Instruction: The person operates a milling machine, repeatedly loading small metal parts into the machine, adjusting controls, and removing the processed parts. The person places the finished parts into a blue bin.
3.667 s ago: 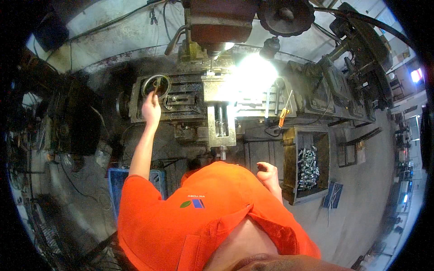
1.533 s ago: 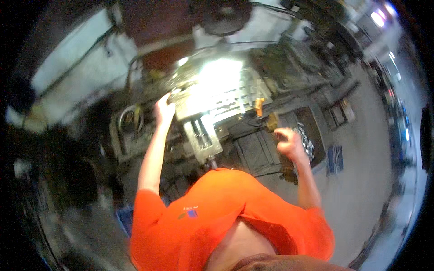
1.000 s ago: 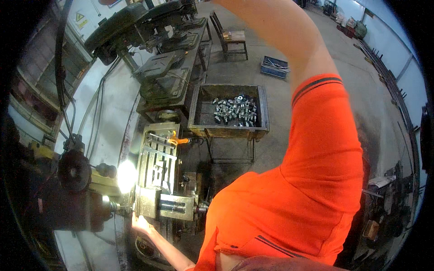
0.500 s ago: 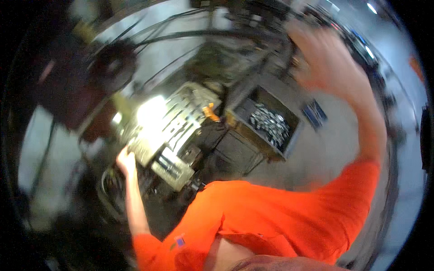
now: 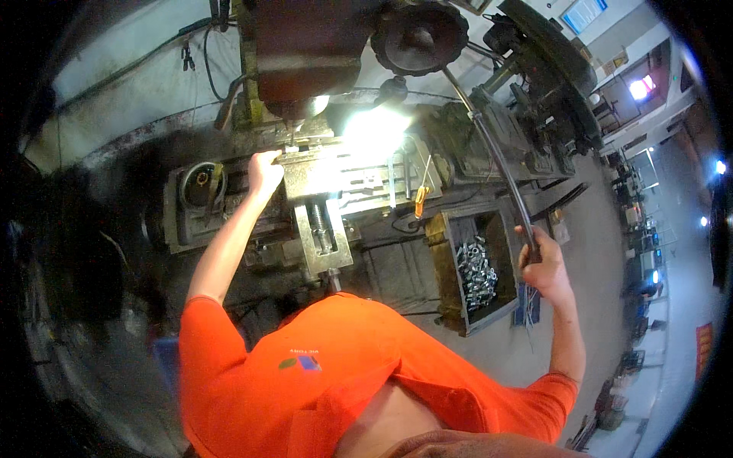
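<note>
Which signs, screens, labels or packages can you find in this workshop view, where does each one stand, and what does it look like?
Blue rectangular wall screen or sign: top right, above the dark machines, light frame.
Small logo patch: on the chest of the orange shirt, green and blue shapes.
Red upright panel: far right edge by the floor, narrow, too small to tell more.
No packages can be made out.

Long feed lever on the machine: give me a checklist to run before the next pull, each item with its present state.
1. Right hand closed on the long lever: ok.
2. Left hand off the vise and away from the spindle: not ok, it rests at the vise's edge under the spindle.
3. Workpiece seated in the vise: cannot tell, lamp glare hides it.
4. Work area lit: ok.
5. Bin of metal parts clear of the lever: ok.
</note>
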Demonstrator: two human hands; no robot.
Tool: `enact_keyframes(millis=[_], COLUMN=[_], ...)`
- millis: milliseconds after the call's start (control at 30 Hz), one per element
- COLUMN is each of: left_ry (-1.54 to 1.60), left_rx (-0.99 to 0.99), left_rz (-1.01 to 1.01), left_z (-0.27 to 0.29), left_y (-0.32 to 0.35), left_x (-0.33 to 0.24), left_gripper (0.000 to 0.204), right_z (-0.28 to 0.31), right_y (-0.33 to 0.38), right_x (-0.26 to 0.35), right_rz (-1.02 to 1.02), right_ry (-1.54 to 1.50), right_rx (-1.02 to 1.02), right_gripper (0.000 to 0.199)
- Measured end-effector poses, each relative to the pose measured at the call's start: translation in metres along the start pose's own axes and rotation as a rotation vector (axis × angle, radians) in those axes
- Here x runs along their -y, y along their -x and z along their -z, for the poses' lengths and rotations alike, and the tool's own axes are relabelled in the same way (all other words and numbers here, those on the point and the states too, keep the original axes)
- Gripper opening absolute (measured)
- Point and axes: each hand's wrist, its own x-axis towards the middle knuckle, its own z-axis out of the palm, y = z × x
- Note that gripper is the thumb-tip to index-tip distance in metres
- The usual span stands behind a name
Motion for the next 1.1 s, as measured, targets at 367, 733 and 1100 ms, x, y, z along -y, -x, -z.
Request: enact_keyframes(millis=[367,733,1100], left_ry=[-0.013,0.042,0.358], left_rx=[-0.044,-0.053,0.005], left_rz=[0.029,-0.033,0.191], left_z=[-0.002,-0.001,0.044], left_y=[0.002,0.002,0.035], left_x=[-0.006,0.0,-0.017], left_gripper=[0.037,0.035,0.033], right_z=[-0.01,-0.036,-0.048], right_y=[-0.001,-0.014,-0.017], right_x=[-0.003,-0.035,-0.048], right_rz=[0.085,-0.011,0.064], right_ry=[0.2,-0.2,-0.201], right_rx=[-0.114,-0.036,-0.027], right_gripper=[0.036,0.037,0.045])
